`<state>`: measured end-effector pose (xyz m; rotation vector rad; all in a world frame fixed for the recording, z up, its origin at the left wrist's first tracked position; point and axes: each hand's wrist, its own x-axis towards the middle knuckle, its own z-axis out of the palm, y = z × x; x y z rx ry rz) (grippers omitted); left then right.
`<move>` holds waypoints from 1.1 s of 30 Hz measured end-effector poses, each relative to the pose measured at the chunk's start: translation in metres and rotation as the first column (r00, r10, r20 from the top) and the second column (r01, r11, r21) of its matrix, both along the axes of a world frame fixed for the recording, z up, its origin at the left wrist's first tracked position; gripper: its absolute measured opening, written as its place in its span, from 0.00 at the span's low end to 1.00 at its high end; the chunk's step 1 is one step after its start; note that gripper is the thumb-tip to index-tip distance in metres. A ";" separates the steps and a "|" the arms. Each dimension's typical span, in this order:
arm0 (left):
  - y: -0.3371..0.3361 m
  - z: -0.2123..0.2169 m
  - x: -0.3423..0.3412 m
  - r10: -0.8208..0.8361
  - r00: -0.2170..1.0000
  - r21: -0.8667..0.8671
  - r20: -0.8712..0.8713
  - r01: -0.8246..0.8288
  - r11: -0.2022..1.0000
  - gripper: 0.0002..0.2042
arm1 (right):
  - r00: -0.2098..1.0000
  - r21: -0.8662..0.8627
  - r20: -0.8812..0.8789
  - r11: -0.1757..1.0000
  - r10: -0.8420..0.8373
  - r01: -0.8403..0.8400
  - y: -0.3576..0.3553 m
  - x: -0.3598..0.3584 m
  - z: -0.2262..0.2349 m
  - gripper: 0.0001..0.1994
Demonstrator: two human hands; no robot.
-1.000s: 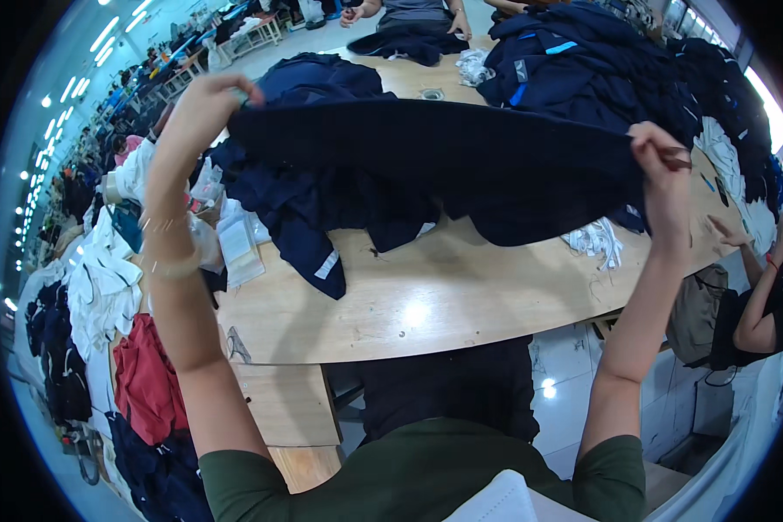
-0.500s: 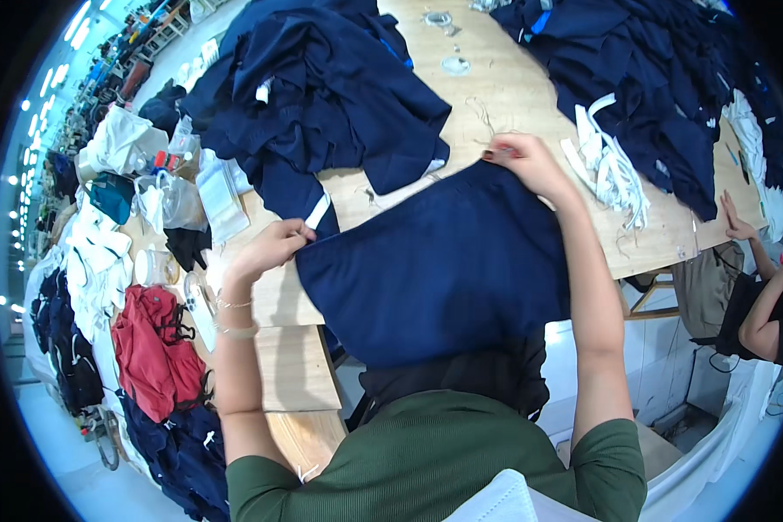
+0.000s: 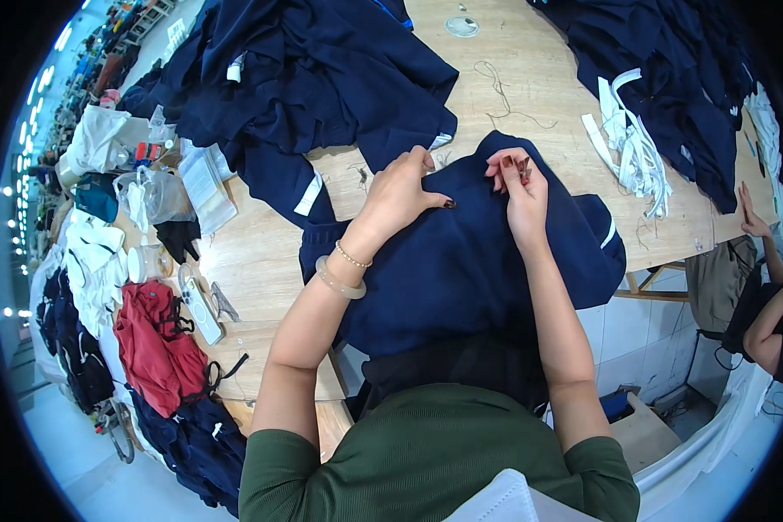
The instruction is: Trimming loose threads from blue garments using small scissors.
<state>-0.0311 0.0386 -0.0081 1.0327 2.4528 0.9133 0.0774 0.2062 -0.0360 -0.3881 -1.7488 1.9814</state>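
Note:
A dark navy garment (image 3: 444, 270) lies spread over the table's near edge and my lap. A gathered band shows at its left end and a white strip at its right side. My left hand (image 3: 400, 193) rests on its upper part, thumb and fingers apart. Just above the cloth, to the right, my right hand (image 3: 519, 184) has its fingers curled in toward the thumb. Whether anything small is pinched there is hidden.
Navy garments are heaped at the far left (image 3: 296, 78) and far right (image 3: 670, 78). White strips (image 3: 626, 143) lie beside the right heap, loose threads (image 3: 500, 96) near the middle. At left are a phone (image 3: 202, 311) and a red bag (image 3: 157, 344). Another person's hand (image 3: 752, 213) shows at right.
The garment was stretched between both hands by its upper edge; now it lies lower and flatter, its right part spread out. My left hand moved right onto it; my right hand let go of the corner.

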 end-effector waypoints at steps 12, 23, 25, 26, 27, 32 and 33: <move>-0.010 -0.002 -0.014 -0.108 0.705 0.235 0.701 -0.086 0.968 0.13 | 0.996 0.018 0.061 0.998 0.064 -0.065 0.017 -0.013 0.005 0.09; -0.015 0.007 -0.007 -0.126 0.548 0.272 0.827 -0.195 0.942 0.13 | 0.998 0.560 0.037 0.826 0.055 -0.066 -0.010 -0.002 0.028 0.08; -0.016 0.008 -0.006 -0.125 0.569 0.275 0.813 -0.184 0.944 0.12 | 0.996 0.535 0.055 0.840 0.072 -0.090 -0.008 -0.002 0.030 0.06; -0.017 0.009 -0.005 -0.123 0.568 0.273 0.814 -0.187 0.944 0.12 | 0.994 0.509 0.069 0.853 0.088 -0.111 -0.007 -0.002 0.032 0.05; -0.018 0.009 -0.005 -0.120 0.573 0.270 0.810 -0.184 0.945 0.12 | 0.993 0.508 0.071 0.854 0.090 -0.114 -0.006 -0.001 0.033 0.05; -0.017 0.017 0.000 -0.116 0.581 0.276 0.806 -0.195 0.941 0.12 | 0.982 0.106 0.038 0.978 -0.187 0.182 0.024 0.008 0.038 0.02; -0.017 0.019 0.001 -0.136 0.566 0.306 0.813 -0.216 0.927 0.12 | 0.957 0.059 0.034 0.957 -0.287 0.285 0.037 0.013 0.035 0.03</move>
